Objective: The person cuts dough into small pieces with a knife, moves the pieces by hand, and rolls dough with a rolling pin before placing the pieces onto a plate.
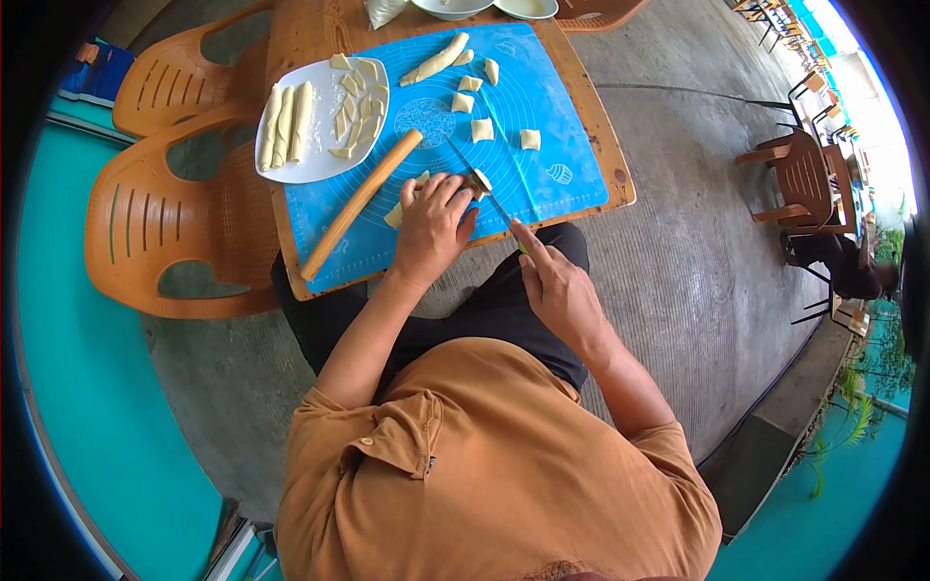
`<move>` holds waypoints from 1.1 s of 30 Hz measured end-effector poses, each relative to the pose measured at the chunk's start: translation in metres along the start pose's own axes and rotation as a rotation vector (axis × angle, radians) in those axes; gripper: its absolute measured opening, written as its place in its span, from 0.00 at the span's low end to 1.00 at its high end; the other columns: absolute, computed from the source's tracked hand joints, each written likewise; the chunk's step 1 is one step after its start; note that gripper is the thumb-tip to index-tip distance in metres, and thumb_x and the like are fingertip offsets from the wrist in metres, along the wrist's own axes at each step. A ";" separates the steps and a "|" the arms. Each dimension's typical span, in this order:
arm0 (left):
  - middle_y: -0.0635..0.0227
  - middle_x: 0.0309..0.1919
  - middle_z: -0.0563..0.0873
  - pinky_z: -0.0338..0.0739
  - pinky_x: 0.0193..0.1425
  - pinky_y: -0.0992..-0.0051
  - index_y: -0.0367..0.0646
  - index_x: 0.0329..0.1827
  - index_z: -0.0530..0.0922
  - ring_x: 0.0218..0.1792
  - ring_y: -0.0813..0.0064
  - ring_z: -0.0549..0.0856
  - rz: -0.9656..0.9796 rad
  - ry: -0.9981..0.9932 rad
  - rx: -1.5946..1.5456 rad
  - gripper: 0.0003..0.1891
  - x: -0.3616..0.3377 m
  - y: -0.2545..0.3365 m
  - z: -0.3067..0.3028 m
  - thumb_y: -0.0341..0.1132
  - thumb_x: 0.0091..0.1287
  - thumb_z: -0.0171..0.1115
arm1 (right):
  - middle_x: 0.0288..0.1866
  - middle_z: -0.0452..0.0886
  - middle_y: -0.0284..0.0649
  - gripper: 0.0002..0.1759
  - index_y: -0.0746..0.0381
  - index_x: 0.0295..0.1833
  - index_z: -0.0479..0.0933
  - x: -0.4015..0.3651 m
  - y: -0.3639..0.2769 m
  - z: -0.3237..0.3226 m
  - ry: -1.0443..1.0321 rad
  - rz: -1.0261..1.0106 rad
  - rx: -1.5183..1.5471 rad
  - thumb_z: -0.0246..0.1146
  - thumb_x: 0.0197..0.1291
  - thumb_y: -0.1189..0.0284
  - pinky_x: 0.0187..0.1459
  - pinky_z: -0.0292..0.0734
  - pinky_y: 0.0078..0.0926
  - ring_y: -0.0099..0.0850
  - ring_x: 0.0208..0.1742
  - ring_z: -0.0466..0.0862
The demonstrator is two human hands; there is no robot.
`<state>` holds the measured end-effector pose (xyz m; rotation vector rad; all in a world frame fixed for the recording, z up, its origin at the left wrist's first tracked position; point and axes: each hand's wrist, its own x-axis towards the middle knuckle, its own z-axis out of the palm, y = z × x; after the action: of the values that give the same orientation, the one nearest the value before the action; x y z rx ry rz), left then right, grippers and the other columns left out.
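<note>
My left hand (pixel 433 225) rests on a roll of dough (pixel 395 215) near the front edge of the blue mat (pixel 572 107), its fingers bent and pressing on the dough, which they mostly cover. My right hand (pixel 562 284) grips a knife (pixel 496 203) by its handle. The blade reaches forward and left, beside a cut dough piece (pixel 483 180) just right of my left fingers. A wooden rolling pin (pixel 363 203) lies diagonally to the left. Several cut pieces (pixel 481 130) and a longer dough roll (pixel 436 59) lie farther back on the mat.
A white plate (pixel 325 167) with dough strips and pieces overlaps the mat's left side. Bowls (pixel 452 8) stand at the table's back edge, beside a plastic bag (pixel 385 10). Orange chairs (pixel 184 208) stand left of the wooden table (pixel 315 29). A person (pixel 852 266) is at the far right.
</note>
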<state>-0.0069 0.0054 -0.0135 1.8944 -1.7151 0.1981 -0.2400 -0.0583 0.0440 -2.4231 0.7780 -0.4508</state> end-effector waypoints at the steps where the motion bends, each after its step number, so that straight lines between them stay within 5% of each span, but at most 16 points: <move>1: 0.67 0.61 0.87 0.65 0.76 0.49 0.47 0.60 0.86 0.69 0.65 0.82 0.000 0.000 -0.001 0.14 0.000 0.000 0.000 0.38 0.75 0.72 | 0.37 0.85 0.52 0.35 0.52 0.89 0.67 0.000 0.000 0.000 -0.011 0.002 -0.002 0.63 0.80 0.73 0.38 0.86 0.51 0.54 0.33 0.88; 33: 0.66 0.62 0.87 0.63 0.79 0.48 0.46 0.60 0.86 0.70 0.64 0.82 -0.030 -0.026 0.018 0.17 -0.001 0.001 0.004 0.38 0.71 0.76 | 0.32 0.83 0.50 0.39 0.52 0.92 0.61 -0.010 0.007 0.028 -0.115 0.065 -0.151 0.62 0.79 0.73 0.32 0.86 0.49 0.51 0.30 0.87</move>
<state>-0.0089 0.0037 -0.0173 1.9424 -1.7063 0.1792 -0.2376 -0.0457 0.0168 -2.5283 0.8658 -0.2320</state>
